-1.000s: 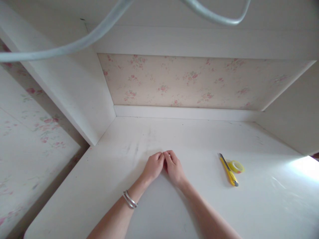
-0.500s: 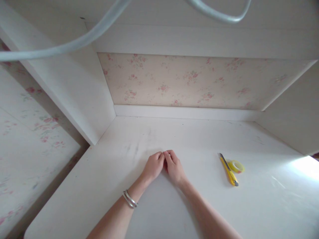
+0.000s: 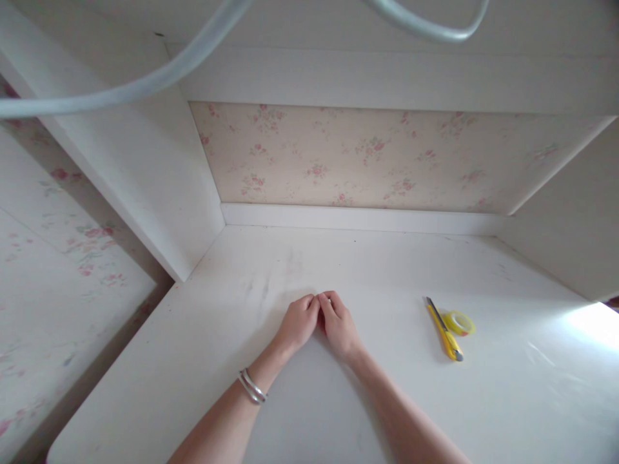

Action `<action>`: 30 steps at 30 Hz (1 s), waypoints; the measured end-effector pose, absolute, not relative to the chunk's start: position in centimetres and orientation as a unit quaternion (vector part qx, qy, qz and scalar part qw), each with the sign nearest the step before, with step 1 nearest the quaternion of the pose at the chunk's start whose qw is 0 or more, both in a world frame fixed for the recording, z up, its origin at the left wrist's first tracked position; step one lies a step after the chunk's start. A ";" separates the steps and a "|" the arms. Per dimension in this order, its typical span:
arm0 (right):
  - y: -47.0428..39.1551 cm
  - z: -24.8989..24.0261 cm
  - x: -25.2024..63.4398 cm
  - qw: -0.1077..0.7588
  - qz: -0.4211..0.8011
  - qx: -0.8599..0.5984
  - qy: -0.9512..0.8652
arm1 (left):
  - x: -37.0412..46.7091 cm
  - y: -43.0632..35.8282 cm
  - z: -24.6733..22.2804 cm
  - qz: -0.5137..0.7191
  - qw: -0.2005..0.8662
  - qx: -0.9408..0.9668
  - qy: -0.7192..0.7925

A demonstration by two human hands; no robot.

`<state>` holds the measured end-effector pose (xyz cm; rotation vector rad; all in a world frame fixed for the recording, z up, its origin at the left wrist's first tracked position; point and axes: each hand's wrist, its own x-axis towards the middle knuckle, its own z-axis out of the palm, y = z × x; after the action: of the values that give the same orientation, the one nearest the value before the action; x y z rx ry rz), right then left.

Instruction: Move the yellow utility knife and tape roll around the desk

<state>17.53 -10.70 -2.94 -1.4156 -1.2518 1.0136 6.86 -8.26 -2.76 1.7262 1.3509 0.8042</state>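
Viewing remotely, I found left hand [image 3: 298, 323] and right hand [image 3: 340, 328] touching, each grip curled closed, any contents hidden, with cutter [image 3: 443, 332] and tape roll [image 3: 467, 324] rightward on the counter [image 3: 387, 264], probably aside for safety.

A room in a home, by the look of it, at a desk nook
Rose-sprigged wallpaper [image 3: 314, 154] shows behind the nook, and a similar flowered surface [image 3: 33, 277] lies off to the left; the scuffed white desktop [image 3: 396, 270], with its rounded corner, sits between plain white side panels [image 3: 145, 148] beneath an overhead board [image 3: 338, 80], and a yellow cutter [image 3: 443, 330] and a roll of tape [image 3: 467, 325] lie on it, ordinary household stationery
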 end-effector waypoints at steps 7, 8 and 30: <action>-10.7 -2.9 17.5 0.477 0.412 -0.585 -0.511 | 6.9 -8.2 -3.0 0.318 0.390 0.680 0.533; -10.7 -2.9 17.5 0.478 0.411 -0.584 -0.512 | 6.9 -8.2 -3.0 0.318 0.389 0.680 0.533; -10.7 -2.9 17.6 0.478 0.420 -0.577 -0.513 | 6.9 -8.2 -3.1 0.322 0.393 0.682 0.526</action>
<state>17.57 -10.71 -2.95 -1.4083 -1.2531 1.0254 6.86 -8.22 -3.09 1.7309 1.3343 0.8172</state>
